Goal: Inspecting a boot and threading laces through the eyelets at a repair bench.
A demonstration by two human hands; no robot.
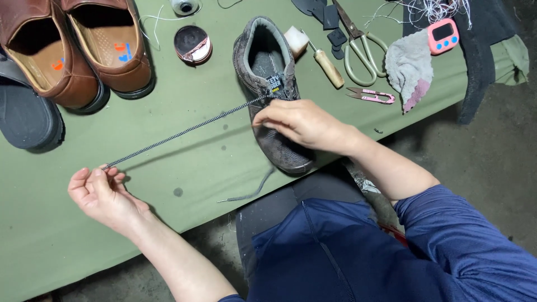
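Note:
A worn grey shoe [268, 72] lies on the green cloth-covered table [184, 162], toe pointing toward me. My right hand [302, 123] rests over its lace area, fingers pinched at the eyelets. A speckled black-and-white lace [184, 130] runs taut from the shoe leftward to my left hand [100, 193], which pinches its end near the table's front edge. The lace's other end [251, 193] hangs off the table edge below the shoe's toe.
A pair of brown leather shoes [78, 45] and a dark sole [25, 117] sit at back left. A round tin [192, 43], a wooden-handled awl [327, 66], scissors [361, 47], pink thread snips [372, 95], a rag [408, 67] and a pink timer [443, 34] lie behind.

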